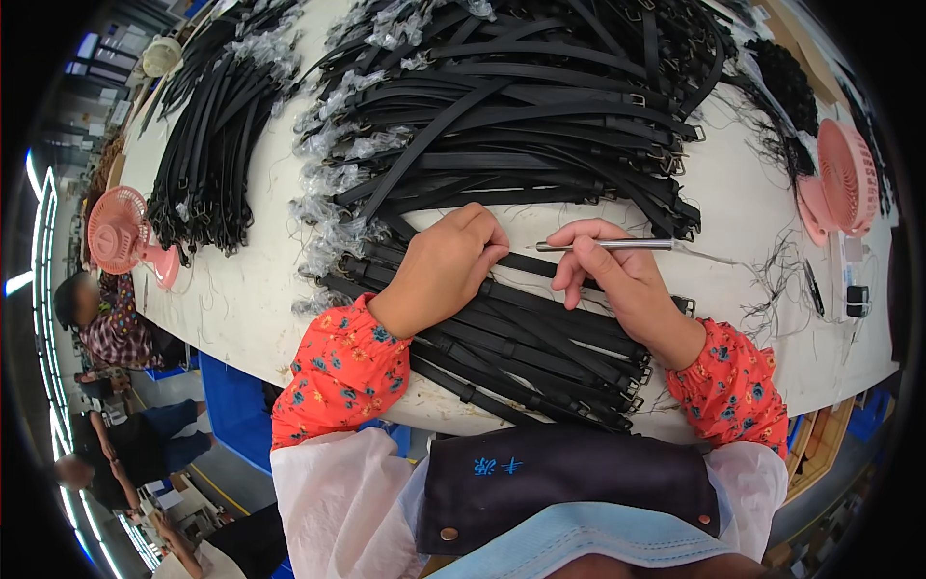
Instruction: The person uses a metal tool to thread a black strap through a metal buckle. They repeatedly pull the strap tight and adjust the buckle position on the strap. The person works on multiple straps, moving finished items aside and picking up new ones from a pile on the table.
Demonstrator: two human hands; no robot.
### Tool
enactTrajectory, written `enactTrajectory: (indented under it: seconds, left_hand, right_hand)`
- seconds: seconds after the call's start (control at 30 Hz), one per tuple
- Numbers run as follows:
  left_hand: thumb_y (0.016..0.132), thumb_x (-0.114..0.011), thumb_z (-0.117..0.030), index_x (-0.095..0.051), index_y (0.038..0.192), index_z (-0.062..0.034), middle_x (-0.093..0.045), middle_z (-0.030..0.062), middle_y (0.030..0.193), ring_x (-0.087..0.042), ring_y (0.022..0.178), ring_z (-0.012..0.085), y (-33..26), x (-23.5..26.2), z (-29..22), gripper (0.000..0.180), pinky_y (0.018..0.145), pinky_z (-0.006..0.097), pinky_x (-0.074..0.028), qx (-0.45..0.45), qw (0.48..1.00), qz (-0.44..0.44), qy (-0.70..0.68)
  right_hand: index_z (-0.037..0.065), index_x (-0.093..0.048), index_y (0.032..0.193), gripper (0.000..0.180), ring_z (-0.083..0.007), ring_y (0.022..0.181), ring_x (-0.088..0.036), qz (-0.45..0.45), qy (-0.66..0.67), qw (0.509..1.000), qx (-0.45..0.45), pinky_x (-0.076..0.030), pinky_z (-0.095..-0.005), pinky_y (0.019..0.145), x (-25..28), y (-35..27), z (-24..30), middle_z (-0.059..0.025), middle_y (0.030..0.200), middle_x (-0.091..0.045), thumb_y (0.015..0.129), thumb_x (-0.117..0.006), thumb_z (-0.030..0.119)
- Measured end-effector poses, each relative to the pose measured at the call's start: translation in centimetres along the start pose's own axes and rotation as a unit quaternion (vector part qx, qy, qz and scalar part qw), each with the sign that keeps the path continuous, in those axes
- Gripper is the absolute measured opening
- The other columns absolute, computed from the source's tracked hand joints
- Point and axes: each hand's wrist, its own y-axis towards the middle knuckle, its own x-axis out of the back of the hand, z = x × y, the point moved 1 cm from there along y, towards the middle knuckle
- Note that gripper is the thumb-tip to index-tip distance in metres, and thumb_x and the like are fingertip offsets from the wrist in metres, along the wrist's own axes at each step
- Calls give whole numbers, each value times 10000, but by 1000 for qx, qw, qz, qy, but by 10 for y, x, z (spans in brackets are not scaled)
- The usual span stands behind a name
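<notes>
My left hand is closed, thumb and fingertips pinched together at a black belt that runs across toward my right hand. Between the fingers of my right hand lies a slim silver pen-like tool, held almost level. One end of it points at my left fingertips, and a thin pale strip trails from the other end to the right. A bundle of black belts with metal buckles lies under both wrists. Clear plastic wrapping covers the belts' left ends.
A large heap of black belts fills the table's far middle, with another pile at far left. Pink fans stand left and right. Loose black threads and a black pen lie right. People are at left.
</notes>
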Motion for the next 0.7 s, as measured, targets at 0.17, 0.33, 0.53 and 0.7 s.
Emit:
enactTrajectory:
  seconds: [0.17, 0.33, 0.53, 0.7]
  left_hand:
    - [888, -717, -41, -630, 1013, -30, -615, 115, 973, -621, 804, 296, -1, -1, 2, 153, 713, 368, -506, 8, 1000, -7, -11]
    - [842, -774, -76, -633, 1000, -31, -628, 100, 1056, -592, 969, 314, 0, 13, -5, 216, 853, 391, -481, -45, 996, -1, 73]
    - [802, -818, -93, -653, 1039, -51, -651, 99, 1063, -590, 970, 298, 1, 19, 8, 292, 883, 379, -472, -28, 997, 68, 23]
    - [810, -809, -68, -707, 1030, -45, -681, 76, 943, -614, 866, 264, -1, 15, 12, 244, 793, 359, -501, -30, 997, 62, -43]
  right_hand:
    - [7, -599, 1243, 360, -144, 744, -636, 2, 2, 1000, 2, -524, -268, 715, 0, 0, 0, -99, 897, -680, 1109, -482, 320]
    - [5, -600, 1246, 364, -131, 758, -631, 0, 11, 1000, -2, -518, -257, 732, 1, -1, 0, -92, 919, -678, 1114, -476, 320]
    - [17, -615, 1224, 271, -126, 860, -668, -34, -149, 984, 87, -539, -280, 808, -11, -7, 4, -74, 951, -700, 1104, -503, 232]
    - [58, -635, 1182, 255, -305, 874, -685, -29, -395, 884, 247, -548, -368, 800, -16, -6, 3, -136, 956, -676, 936, -645, -11]
